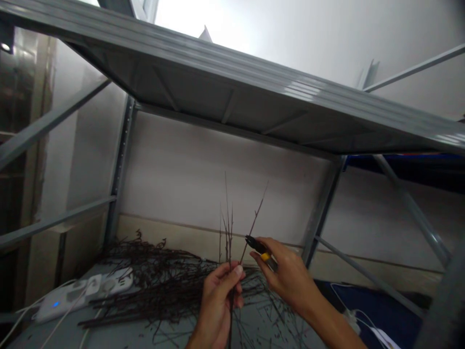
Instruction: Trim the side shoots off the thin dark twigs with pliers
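Beneath the steel shelf [225, 97], twigs [228, 228] are held closed in the left hand [218, 305], yellow-handled pliers [260, 252] in the right hand [288, 276]; slippage may drive the pliers against the fingers.

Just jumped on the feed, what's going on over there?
A person's left hand grips thin dark twigs upright, while the right hand holds small yellow-and-black cutters close to them. More twigs lie heaped on a grey metal shelf beside a white power strip.
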Demonstrator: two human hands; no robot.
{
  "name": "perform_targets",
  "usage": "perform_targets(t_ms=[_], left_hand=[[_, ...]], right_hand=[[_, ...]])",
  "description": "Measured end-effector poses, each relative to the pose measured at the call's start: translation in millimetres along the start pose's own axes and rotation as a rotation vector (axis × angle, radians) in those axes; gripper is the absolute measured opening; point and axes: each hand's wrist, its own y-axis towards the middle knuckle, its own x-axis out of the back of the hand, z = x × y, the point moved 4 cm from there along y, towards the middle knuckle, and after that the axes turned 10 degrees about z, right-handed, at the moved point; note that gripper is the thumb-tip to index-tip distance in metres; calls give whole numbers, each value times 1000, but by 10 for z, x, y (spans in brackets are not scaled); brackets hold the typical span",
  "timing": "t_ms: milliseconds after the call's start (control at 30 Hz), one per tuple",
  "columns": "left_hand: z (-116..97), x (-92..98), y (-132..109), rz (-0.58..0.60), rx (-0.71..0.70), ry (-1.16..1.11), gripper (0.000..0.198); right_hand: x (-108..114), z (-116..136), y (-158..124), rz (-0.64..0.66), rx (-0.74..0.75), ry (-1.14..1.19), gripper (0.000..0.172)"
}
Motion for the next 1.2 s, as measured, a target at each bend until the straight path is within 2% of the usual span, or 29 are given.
perform_targets(t_ms=[133, 233, 300, 400, 500, 633, 733, 833, 967, 1200], left_hand=[[4, -10, -15, 12, -1, -3, 37], [6, -17, -19, 0, 11, -6, 39], [-1, -13, -22, -20, 18, -5, 43], [-15, 8, -28, -50, 16, 5, 48], [-1, 43, -20, -80, 5, 29, 50], [49, 85, 10, -142, -55, 74, 51], [64, 88, 9, -193, -142, 123, 48], [48, 66, -30, -239, -233, 167, 45], [10, 16, -102, -255, -330, 223, 39], [-20, -10, -161, -245, -392, 278, 34]], right_hand=[[13, -50, -25, 34, 129, -371, 35], [-5, -53, -57, -13, 216, -570, 45], [-21, -65, -82, -61, 267, -629, 45], [-48, -95, -106, -99, 313, -618, 35], [-72, -120, -91, -58, 282, -553, 26], [22, -157, -16, -47, 135, -447, 9], [231, -197, 69, -101, 45, -511, 25], [451, -228, 169, -95, 27, -643, 34], [603, -227, 266, -15, 29, -749, 35], [613, -156, 276, 13, 50, -798, 25]])
